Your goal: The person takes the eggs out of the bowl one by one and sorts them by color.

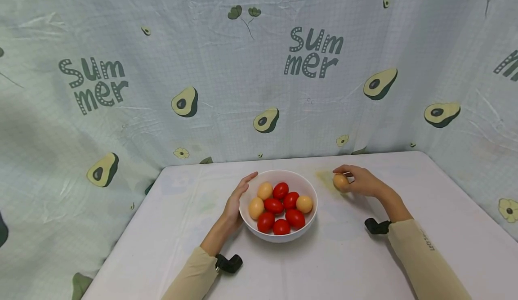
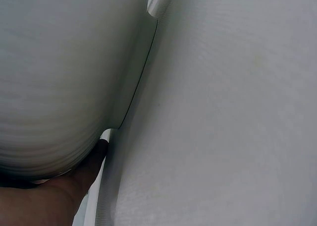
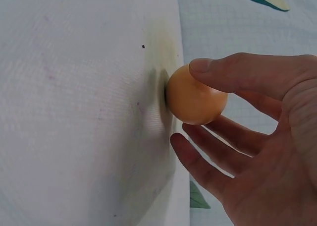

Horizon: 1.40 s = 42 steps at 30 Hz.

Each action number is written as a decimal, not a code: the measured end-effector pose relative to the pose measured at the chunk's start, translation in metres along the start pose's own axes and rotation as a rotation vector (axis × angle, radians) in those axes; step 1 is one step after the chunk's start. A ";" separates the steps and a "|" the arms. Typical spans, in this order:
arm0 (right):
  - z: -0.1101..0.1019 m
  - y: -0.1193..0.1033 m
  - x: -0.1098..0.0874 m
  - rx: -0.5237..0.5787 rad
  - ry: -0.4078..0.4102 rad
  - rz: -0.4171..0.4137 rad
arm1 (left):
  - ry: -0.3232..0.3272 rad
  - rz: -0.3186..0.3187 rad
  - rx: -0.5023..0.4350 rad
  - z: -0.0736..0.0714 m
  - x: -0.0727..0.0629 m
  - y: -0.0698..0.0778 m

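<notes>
A white bowl (image 1: 279, 238) stands on the white-covered table, holding several glossy red tomatoes (image 1: 274, 206) and a few smooth light-orange eggs (image 1: 256, 208). My left hand (image 1: 232, 205) rests along the bowl's left outer side, its fingers stretched out near the rim. In the left wrist view a dark, shaded finger (image 2: 94, 161) touches the bowl's curved wall (image 2: 69, 87). To the right of the bowl, my right hand (image 1: 362, 182) pinches one more light-orange egg (image 3: 197, 97) between thumb and fingers. That egg is at the tabletop; whether it touches the cloth I cannot tell.
A pale curtain (image 1: 226, 75) printed with avocados and lettering hangs behind and beside the table (image 1: 182, 219). A yellowish stain (image 1: 325, 178) marks the cloth near the right hand. Black wrist mounts (image 1: 229, 264) sit at both cuffs.
</notes>
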State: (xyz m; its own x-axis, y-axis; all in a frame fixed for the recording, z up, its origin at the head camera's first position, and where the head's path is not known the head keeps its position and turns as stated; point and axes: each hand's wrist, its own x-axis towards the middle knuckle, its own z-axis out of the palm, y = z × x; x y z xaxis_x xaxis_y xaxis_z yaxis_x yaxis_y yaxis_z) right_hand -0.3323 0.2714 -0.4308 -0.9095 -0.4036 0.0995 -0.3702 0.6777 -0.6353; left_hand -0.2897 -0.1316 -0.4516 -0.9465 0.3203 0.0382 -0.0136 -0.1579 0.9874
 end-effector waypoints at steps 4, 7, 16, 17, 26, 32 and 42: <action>-0.003 -0.002 -0.001 -0.017 0.001 -0.001 | 0.001 0.002 0.001 0.000 0.000 0.000; -0.006 -0.005 -0.001 -0.037 0.007 -0.011 | 0.001 0.003 0.000 0.000 0.000 0.000; -0.016 -0.023 -0.004 -0.033 0.038 -0.036 | -0.004 0.008 -0.005 -0.001 0.001 -0.002; -0.017 -0.025 -0.004 -0.034 0.045 -0.045 | -0.005 0.008 -0.003 -0.001 0.000 -0.002; -0.022 -0.049 -0.003 -0.066 0.077 -0.101 | -0.008 0.014 0.007 -0.002 0.001 -0.002; -0.021 -0.070 -0.003 -0.044 0.076 -0.159 | -0.003 0.010 0.009 -0.001 0.001 -0.002; -0.010 -0.108 -0.006 -0.086 0.076 -0.242 | -0.015 0.014 -0.013 -0.002 0.001 -0.002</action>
State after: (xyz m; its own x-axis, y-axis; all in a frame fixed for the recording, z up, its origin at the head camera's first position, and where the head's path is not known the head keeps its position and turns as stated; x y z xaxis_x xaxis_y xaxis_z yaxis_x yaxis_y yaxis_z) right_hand -0.2884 0.2072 -0.3552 -0.8028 -0.5155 0.2997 -0.5906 0.6178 -0.5192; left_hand -0.2913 -0.1324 -0.4534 -0.9417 0.3320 0.0541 -0.0048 -0.1740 0.9847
